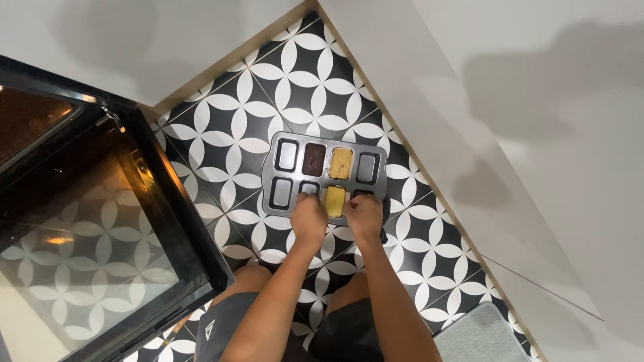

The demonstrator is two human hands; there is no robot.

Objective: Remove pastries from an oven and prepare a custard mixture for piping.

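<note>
Two hands, left hand and right hand, grip the near edge of a grey loaf pan flat on the patterned floor tiles. Risk: open oven door close at left, likely hot; one-edge hold could tip cakes.

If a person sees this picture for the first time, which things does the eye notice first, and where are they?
First comes the floor of black and white petal-pattern tiles, filling the middle. On it lies a grey baking tin with eight small moulds: two hold yellow cake, one holds dark brown cake. The left hand and right hand grip its near edge. At the left, an open oven door mirrors the tile pattern in its glass.
</note>
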